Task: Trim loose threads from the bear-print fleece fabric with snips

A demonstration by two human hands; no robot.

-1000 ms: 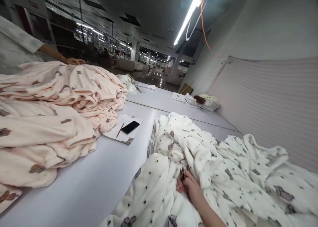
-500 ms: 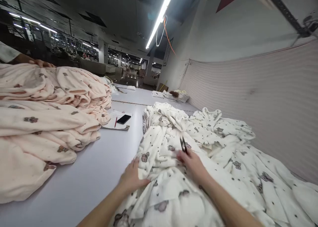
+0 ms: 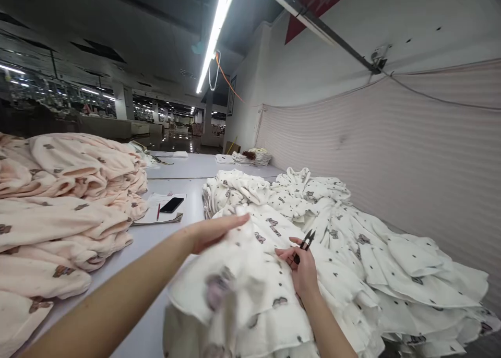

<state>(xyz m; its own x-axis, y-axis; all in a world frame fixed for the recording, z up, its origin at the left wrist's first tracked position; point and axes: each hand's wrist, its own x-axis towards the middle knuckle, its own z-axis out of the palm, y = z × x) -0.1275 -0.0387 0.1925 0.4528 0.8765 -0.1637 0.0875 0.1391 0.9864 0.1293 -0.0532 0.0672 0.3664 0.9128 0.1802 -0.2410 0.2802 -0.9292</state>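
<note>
A white fleece garment with small bear prints is lifted in front of me, its near part blurred by motion. My left hand grips its upper edge, fingers closed round the fabric. My right hand rests against the garment's right side and holds small black thread snips, blades pointing up and right. Behind lies a heap of the same white garments.
Stacked pink fleece garments fill the table's left side. A black phone and a red pen lie on papers on the grey table. Folded pieces lie far back. A striped wall runs along the right.
The view has swung right. My left hand came in and has raised the white garment off the pile. My right hand with the snips moved slightly right. Another person's hand at far left is out of view.
</note>
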